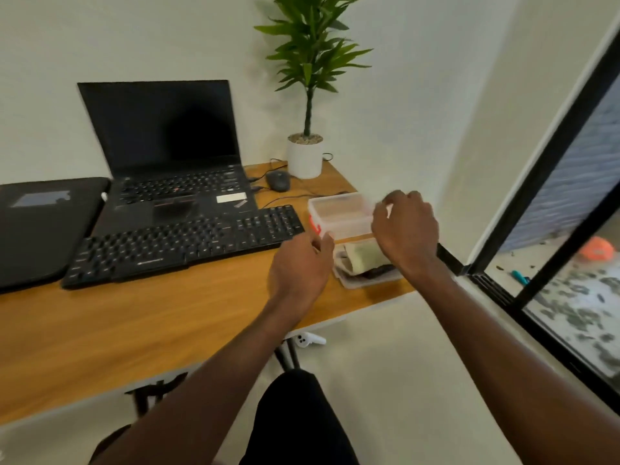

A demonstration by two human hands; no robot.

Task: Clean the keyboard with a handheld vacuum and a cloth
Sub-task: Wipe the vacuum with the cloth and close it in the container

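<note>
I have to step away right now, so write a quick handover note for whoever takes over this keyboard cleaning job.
Left hand: holding nothing, fingertips at the clear lid's near corner; whether they pinch it is blurred.
Right hand: fingers curled at the lid's right end, apparently lifting it.
The open container sits at the desk's right edge with a folded cloth and something dark inside; I cannot tell whether that is the vacuum.
The external keyboard lies in front of the laptop, untouched.
Done: container opened.
Left: set the lid down, take out the tools, vacuum, wipe.
</note>
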